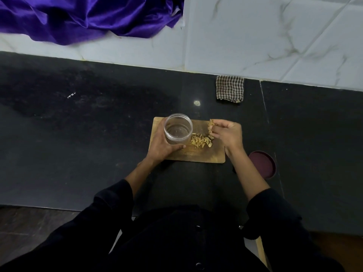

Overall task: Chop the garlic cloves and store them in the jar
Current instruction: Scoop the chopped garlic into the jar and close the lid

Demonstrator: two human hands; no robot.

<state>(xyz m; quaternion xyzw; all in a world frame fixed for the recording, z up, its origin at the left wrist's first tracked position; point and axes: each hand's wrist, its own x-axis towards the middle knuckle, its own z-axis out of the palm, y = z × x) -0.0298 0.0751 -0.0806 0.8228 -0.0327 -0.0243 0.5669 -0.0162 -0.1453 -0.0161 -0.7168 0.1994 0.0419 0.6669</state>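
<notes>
Standing on a wooden cutting board (198, 156), a clear plastic jar (178, 128), lidless and upright at the board's left end; the left hand (163, 146) grips its side, fingers wrapped behind, thumb along the near base. Chopped garlic (200, 141): a loose pile on the board just right of the jar. Right hand (227, 134): fingers curled, pinching a few garlic pieces (211, 124) above the board's far right part. Surface: black stone counter (88, 144), dusty, with a seam line at right. Maroon round lid (263, 167) lies flat near the right wrist. Checked cloth (229, 88), folded, against the white marbled tile wall (275, 36). Purple satin fabric (78, 16) drapes at upper left.
</notes>
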